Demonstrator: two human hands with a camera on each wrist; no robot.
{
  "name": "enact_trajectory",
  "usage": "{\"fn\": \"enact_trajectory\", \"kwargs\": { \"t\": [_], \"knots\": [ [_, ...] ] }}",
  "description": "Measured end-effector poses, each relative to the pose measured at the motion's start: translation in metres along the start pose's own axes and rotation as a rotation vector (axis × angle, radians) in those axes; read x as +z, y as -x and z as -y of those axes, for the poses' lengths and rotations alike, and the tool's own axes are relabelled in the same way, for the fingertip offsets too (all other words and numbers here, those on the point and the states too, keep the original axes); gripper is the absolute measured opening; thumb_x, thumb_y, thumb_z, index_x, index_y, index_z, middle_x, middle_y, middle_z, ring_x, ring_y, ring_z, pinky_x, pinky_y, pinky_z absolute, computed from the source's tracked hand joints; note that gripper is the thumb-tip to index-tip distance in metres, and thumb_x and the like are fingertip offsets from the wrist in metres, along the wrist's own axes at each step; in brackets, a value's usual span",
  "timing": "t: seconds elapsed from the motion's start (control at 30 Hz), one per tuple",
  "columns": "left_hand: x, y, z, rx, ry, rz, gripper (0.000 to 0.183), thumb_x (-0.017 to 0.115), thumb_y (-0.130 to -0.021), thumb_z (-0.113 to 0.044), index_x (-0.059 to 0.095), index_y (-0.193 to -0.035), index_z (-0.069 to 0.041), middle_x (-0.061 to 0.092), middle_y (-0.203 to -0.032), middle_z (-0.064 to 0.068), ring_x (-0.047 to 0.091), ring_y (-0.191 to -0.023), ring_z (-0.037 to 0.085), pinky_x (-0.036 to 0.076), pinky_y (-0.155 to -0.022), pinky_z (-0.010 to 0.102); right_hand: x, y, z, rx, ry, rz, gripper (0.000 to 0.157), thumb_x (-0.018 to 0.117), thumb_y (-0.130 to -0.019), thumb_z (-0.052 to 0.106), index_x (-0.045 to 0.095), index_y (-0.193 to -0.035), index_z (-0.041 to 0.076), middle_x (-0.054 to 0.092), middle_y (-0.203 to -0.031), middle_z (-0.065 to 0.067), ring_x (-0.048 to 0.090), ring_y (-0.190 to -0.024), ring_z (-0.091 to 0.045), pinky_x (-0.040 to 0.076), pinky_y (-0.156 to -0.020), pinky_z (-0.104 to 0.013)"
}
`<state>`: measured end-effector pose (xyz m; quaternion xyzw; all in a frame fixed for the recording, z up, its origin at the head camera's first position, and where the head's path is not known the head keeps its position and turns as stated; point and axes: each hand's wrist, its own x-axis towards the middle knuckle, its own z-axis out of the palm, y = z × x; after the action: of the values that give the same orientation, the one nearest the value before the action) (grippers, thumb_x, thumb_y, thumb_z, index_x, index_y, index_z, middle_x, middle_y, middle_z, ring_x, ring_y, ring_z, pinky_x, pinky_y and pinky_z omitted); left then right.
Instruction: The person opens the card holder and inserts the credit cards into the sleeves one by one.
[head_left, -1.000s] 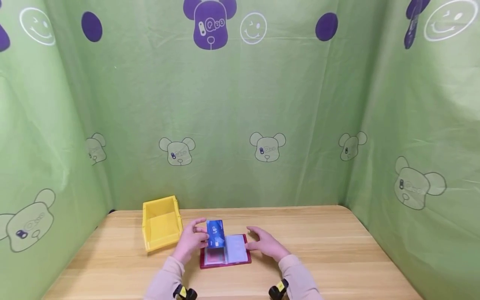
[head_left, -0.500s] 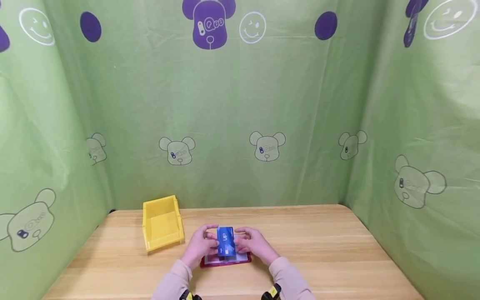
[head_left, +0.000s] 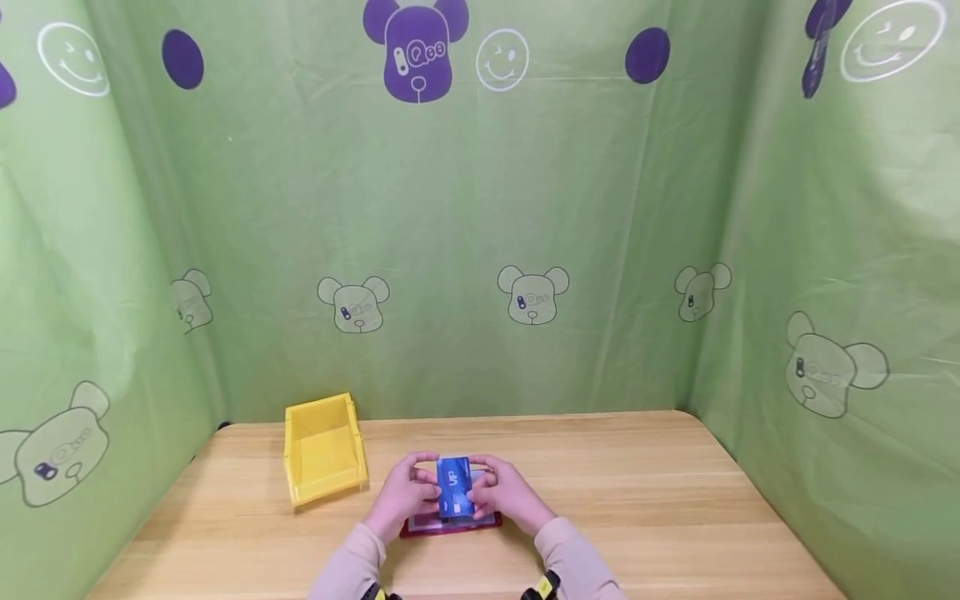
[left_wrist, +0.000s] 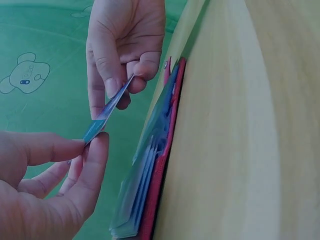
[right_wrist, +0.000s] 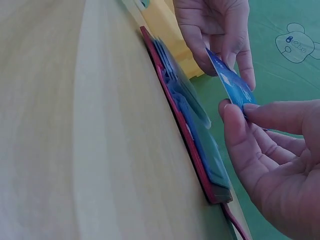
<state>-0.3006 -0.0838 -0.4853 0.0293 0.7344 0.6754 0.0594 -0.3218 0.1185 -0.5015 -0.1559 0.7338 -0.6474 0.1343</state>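
Observation:
A blue VIP card (head_left: 454,487) is held up between both hands above a red card holder (head_left: 488,525). My left hand (head_left: 405,497) pinches the card's left edge between thumb and fingers. From the other side, my right hand (head_left: 512,496) pinches the right edge. In the left wrist view the card (left_wrist: 102,117) stands tilted, apart from the open card holder (left_wrist: 167,135) lying on the table. Clear plastic sleeves (right_wrist: 195,125) rise from the card holder's red cover in the right wrist view. The head view has the card covering much of the holder.
A yellow bin (head_left: 325,450) stands on the wooden table (head_left: 637,500) to the left, beyond my left hand. Green curtain (head_left: 435,208) with bear prints surrounds the table's back and sides.
The card has moved right, over the middle of the card holder. My right hand has come in from the right and taken hold of the card's other edge.

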Motion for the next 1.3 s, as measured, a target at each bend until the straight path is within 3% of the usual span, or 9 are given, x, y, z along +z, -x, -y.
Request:
{"fn": "enact_trajectory", "kwargs": {
  "t": [0.1, 0.27, 0.43, 0.6, 0.7, 0.87, 0.97, 1.3],
  "knots": [
    [-0.003, -0.002, -0.002, 0.016, -0.004, 0.020, 0.059, 0.062, -0.080, 0.011, 0.045, -0.137, 0.004, 0.059, -0.098, 0.015, 0.063, -0.077, 0.019, 0.062, -0.073, 0.038, -0.001, 0.000, 0.002, 0.006, -0.034, 0.008, 0.073, 0.063, -0.083, -0.006, 0.032, -0.148, -0.001, 0.065, -0.084, -0.015, 0.062, -0.062, -0.014, 0.060, -0.061, -0.029],
    [-0.021, -0.001, -0.010, 0.085, -0.043, 0.054, 0.060, 0.066, -0.082, 0.003, 0.043, -0.138, 0.005, 0.056, -0.112, 0.023, 0.065, -0.083, 0.019, 0.061, -0.081, 0.041, -0.005, -0.002, 0.005, 0.019, -0.042, -0.027, 0.076, 0.064, -0.082, -0.006, 0.031, -0.150, 0.001, 0.065, -0.086, -0.016, 0.061, -0.061, -0.013, 0.060, -0.060, -0.028],
    [-0.046, 0.003, -0.014, 0.162, -0.276, 0.045, 0.060, 0.071, -0.081, -0.005, 0.049, -0.136, 0.002, 0.055, -0.126, 0.026, 0.063, -0.101, 0.031, 0.058, -0.088, 0.044, -0.009, -0.003, 0.006, 0.043, -0.008, -0.089, 0.073, 0.061, -0.081, -0.008, 0.033, -0.149, -0.001, 0.063, -0.085, -0.016, 0.059, -0.061, -0.014, 0.058, -0.056, -0.026],
    [-0.063, 0.009, -0.010, 0.180, -0.537, 0.102, 0.068, 0.078, -0.075, -0.009, 0.050, -0.137, 0.002, 0.051, -0.138, 0.027, 0.049, -0.124, 0.048, 0.043, -0.103, 0.062, -0.009, -0.002, 0.004, 0.044, 0.052, -0.107, 0.071, 0.061, -0.078, -0.008, 0.038, -0.145, -0.004, 0.062, -0.083, -0.011, 0.058, -0.064, -0.015, 0.056, -0.054, -0.024],
    [-0.066, 0.011, -0.005, 0.198, -0.662, 0.185, 0.075, 0.081, -0.070, -0.011, 0.048, -0.136, 0.006, 0.051, -0.138, 0.029, 0.045, -0.128, 0.050, 0.035, -0.107, 0.068, -0.008, -0.001, 0.001, 0.052, 0.080, -0.123, 0.067, 0.062, -0.077, -0.007, 0.043, -0.142, -0.005, 0.061, -0.085, -0.013, 0.057, -0.065, -0.014, 0.054, -0.052, -0.022],
    [-0.062, 0.009, 0.004, 0.260, -0.805, 0.286, 0.079, 0.082, -0.068, -0.014, 0.047, -0.135, 0.011, 0.054, -0.134, 0.030, 0.049, -0.125, 0.048, 0.036, -0.108, 0.066, -0.005, 0.000, -0.002, 0.067, 0.110, -0.127, 0.064, 0.061, -0.077, -0.008, 0.046, -0.140, -0.006, 0.061, -0.105, -0.023, 0.057, -0.067, -0.015, 0.054, -0.051, -0.021],
    [-0.059, 0.007, 0.008, 0.267, -0.838, 0.296, 0.081, 0.082, -0.067, -0.015, 0.047, -0.135, 0.011, 0.054, -0.134, 0.030, 0.051, -0.125, 0.048, 0.037, -0.107, 0.065, -0.003, -0.001, -0.004, 0.070, 0.120, -0.121, 0.064, 0.060, -0.078, -0.007, 0.046, -0.140, -0.005, 0.058, -0.110, -0.023, 0.057, -0.069, -0.016, 0.053, -0.051, -0.021],
    [-0.055, 0.008, 0.012, 0.219, -0.840, 0.289, 0.081, 0.082, -0.069, -0.015, 0.046, -0.138, 0.008, 0.054, -0.136, 0.029, 0.051, -0.125, 0.047, 0.039, -0.107, 0.063, 0.004, -0.002, -0.005, 0.048, 0.135, -0.129, 0.062, 0.060, -0.078, -0.008, 0.047, -0.138, -0.008, 0.054, -0.084, -0.010, 0.051, -0.057, -0.011, 0.050, -0.046, -0.019]
  ]
}}
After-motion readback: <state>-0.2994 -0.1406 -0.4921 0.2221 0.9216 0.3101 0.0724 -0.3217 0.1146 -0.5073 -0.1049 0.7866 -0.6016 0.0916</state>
